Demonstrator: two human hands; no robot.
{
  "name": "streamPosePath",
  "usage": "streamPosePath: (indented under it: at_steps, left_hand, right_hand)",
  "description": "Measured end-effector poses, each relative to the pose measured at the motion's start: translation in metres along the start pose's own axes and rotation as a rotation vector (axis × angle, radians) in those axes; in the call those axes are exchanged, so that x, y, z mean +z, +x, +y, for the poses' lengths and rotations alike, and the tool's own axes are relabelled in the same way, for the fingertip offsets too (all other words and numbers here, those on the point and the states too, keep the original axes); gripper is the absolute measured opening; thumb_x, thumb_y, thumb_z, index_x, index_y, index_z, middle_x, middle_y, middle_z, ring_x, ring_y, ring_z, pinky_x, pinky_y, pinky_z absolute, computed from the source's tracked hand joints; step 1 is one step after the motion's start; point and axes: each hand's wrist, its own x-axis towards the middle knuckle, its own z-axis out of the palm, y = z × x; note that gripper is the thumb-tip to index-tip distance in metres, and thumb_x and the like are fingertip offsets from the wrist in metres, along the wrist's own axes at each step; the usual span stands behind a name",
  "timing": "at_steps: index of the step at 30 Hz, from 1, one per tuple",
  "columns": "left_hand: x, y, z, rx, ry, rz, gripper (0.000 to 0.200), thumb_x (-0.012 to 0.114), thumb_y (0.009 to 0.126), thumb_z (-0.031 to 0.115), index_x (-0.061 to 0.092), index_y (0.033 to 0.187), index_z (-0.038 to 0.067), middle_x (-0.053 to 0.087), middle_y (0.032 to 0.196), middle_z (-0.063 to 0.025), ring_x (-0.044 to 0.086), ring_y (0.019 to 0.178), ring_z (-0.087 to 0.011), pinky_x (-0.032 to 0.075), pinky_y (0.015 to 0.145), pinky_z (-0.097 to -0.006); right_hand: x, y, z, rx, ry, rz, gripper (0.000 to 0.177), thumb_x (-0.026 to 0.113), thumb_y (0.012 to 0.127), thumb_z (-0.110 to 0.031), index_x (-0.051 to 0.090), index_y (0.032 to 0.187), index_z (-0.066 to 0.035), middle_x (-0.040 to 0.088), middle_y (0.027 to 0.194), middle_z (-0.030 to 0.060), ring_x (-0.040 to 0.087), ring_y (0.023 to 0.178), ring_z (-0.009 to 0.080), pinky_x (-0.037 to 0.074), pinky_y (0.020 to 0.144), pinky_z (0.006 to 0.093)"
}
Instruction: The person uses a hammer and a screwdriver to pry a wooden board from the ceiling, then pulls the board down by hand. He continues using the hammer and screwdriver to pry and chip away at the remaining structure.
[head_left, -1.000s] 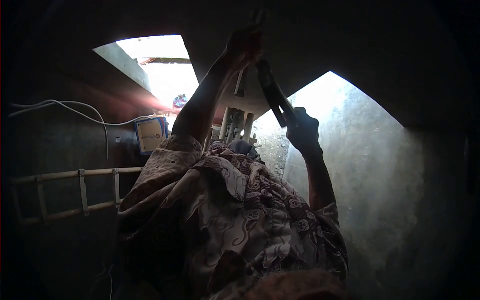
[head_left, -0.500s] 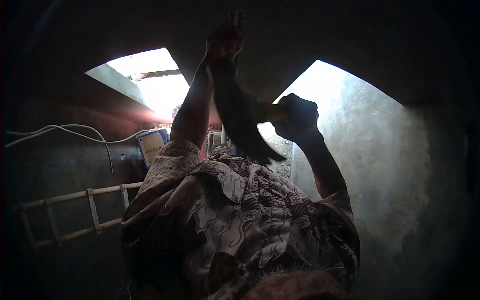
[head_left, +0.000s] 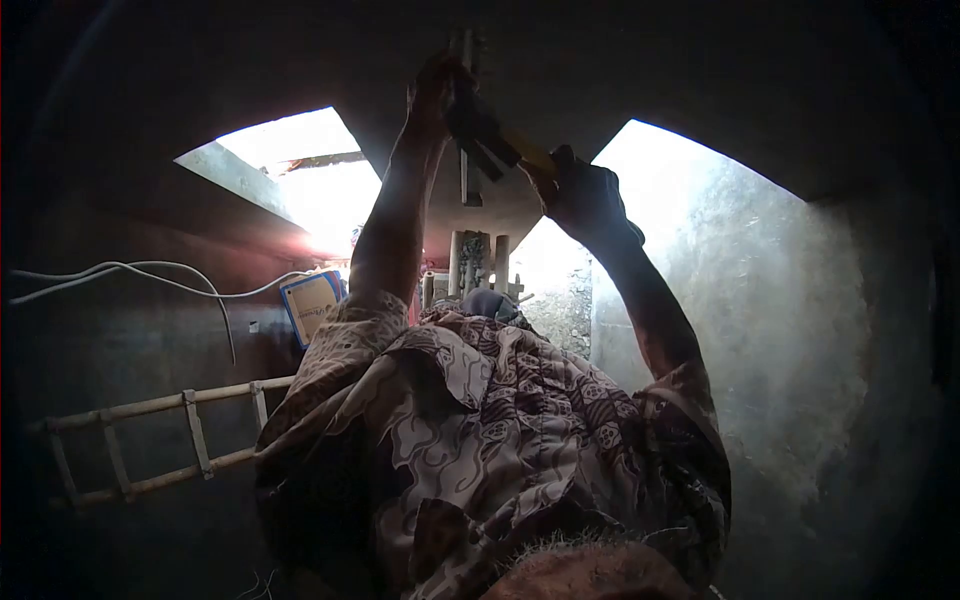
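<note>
My right hand [head_left: 580, 195] is closed around the yellow handle of a hammer [head_left: 530, 152], which slants up to the left. The dark hammer head [head_left: 476, 125] overlaps the edge of my left hand in this view. Raised in front of the dark surface, my left hand [head_left: 435, 85] has its fingers curled at a narrow pale strip [head_left: 467, 45]. I cannot tell what those fingers hold. The strip runs on below the hammer head and finishes in a small dark end piece.
A bamboo ladder [head_left: 190, 425] is at the left, under a loose white cable [head_left: 150, 265]. Near my left arm is a blue-edged box [head_left: 310, 300]. Bright openings lie on both sides, and a grey wall [head_left: 780, 380] rises at the right. Upright posts [head_left: 470, 260] stand beyond my patterned shirt.
The hammer has swung up and left, from a blurred position low between my arms to beside my left hand. My right hand has risen slightly with it, and the posts behind now show.
</note>
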Motion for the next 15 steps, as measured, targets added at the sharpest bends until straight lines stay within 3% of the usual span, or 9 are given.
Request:
streamPosePath:
  at_steps: [2, 3, 5, 6, 7, 9, 10, 13, 15]
  left_hand:
    - [0.018, -0.011, 0.011, 0.053, -0.024, -0.089, 0.005, 0.055, 0.079, 0.011, 0.051, 0.078, 0.007, 0.044, 0.062, 0.0002, 0.034, 0.046, -0.0093, 0.028, 0.042, -0.0192]
    - [0.022, -0.009, 0.011, 0.049, -0.023, -0.093, 0.005, 0.055, 0.079, 0.011, 0.051, 0.078, 0.007, 0.044, 0.062, 0.0002, 0.034, 0.046, -0.0093, 0.028, 0.042, -0.0192]
    - [0.027, -0.005, 0.009, 0.003, -0.087, 0.169, 0.009, 0.055, 0.08, 0.014, 0.051, 0.075, 0.008, 0.041, 0.06, 0.0003, 0.033, 0.047, -0.0085, 0.028, 0.041, -0.0189]
    - [0.018, 0.005, 0.016, 0.004, -0.017, -0.155, 0.008, 0.054, 0.08, 0.013, 0.051, 0.076, 0.007, 0.04, 0.059, 0.001, 0.032, 0.047, -0.008, 0.026, 0.039, -0.0187]
    - [0.011, 0.009, 0.013, -0.002, -0.014, -0.153, 0.008, 0.054, 0.08, 0.013, 0.051, 0.076, 0.007, 0.04, 0.059, 0.001, 0.032, 0.047, -0.008, 0.026, 0.039, -0.0187]
    - [0.008, 0.007, 0.013, -0.019, -0.097, -0.174, 0.004, 0.055, 0.078, 0.009, 0.053, 0.079, 0.008, 0.039, 0.059, 0.002, 0.032, 0.047, -0.0075, 0.026, 0.039, -0.0184]
    - [0.007, 0.002, 0.012, -0.017, -0.098, -0.171, 0.004, 0.055, 0.078, 0.009, 0.053, 0.079, 0.008, 0.039, 0.059, 0.002, 0.032, 0.047, -0.0075, 0.026, 0.039, -0.0184]
    - [0.002, 0.003, 0.018, -0.02, -0.039, -0.075, 0.004, 0.056, 0.076, 0.009, 0.053, 0.078, 0.008, 0.037, 0.058, 0.0029, 0.032, 0.047, -0.0069, 0.026, 0.039, -0.018]
    - [-0.023, 0.025, 0.018, -0.107, -0.097, -0.429, 0.01, 0.057, 0.076, 0.013, 0.054, 0.084, 0.007, 0.043, 0.062, 0.0017, 0.037, 0.05, -0.0081, 0.03, 0.042, -0.0195]
  right_hand:
    - [-0.016, -0.011, -0.019, -0.136, 0.02, 0.134, 0.021, 0.062, 0.071, -0.021, 0.053, 0.078, -0.004, 0.059, 0.068, 0.0117, 0.06, 0.056, 0.0259, 0.047, 0.047, 0.0352]
    - [-0.026, -0.017, -0.03, -0.334, -0.072, 0.221, 0.023, 0.064, 0.068, -0.023, 0.052, 0.075, -0.004, 0.059, 0.067, 0.0117, 0.061, 0.059, 0.0265, 0.048, 0.051, 0.0367]
    - [-0.022, -0.024, -0.028, -0.473, 0.106, 0.218, 0.027, 0.066, 0.065, -0.026, 0.051, 0.074, -0.005, 0.059, 0.066, 0.0112, 0.061, 0.06, 0.0277, 0.048, 0.054, 0.0377]
    - [-0.017, -0.017, -0.02, -0.662, 0.145, 0.349, 0.023, 0.064, 0.069, -0.03, 0.057, 0.074, -0.008, 0.056, 0.063, 0.0085, 0.059, 0.057, 0.0228, 0.048, 0.048, 0.0345]
    - [-0.008, -0.011, -0.016, -0.656, 0.148, 0.351, 0.023, 0.064, 0.069, -0.03, 0.057, 0.074, -0.008, 0.056, 0.063, 0.0085, 0.059, 0.057, 0.0228, 0.048, 0.048, 0.0345]
    - [0.007, 0.0, -0.008, -0.15, -0.084, -0.023, 0.026, 0.064, 0.07, -0.025, 0.051, 0.079, -0.004, 0.058, 0.064, 0.0123, 0.061, 0.06, 0.029, 0.048, 0.052, 0.0387]
    - [0.012, 0.008, -0.003, 0.003, -0.062, -0.063, 0.024, 0.062, 0.074, -0.024, 0.051, 0.083, -0.005, 0.058, 0.065, 0.0136, 0.06, 0.058, 0.03, 0.048, 0.049, 0.0379]
    - [-0.022, 0.002, -0.037, -0.091, 0.125, 0.002, 0.028, 0.063, 0.074, -0.028, 0.051, 0.085, -0.006, 0.059, 0.066, 0.0141, 0.06, 0.057, 0.0301, 0.048, 0.047, 0.0363]
    - [-0.014, -0.01, -0.043, -0.346, 0.086, 0.254, 0.031, 0.069, 0.065, -0.031, 0.053, 0.076, -0.007, 0.059, 0.066, 0.0076, 0.06, 0.058, 0.0273, 0.047, 0.049, 0.0385]
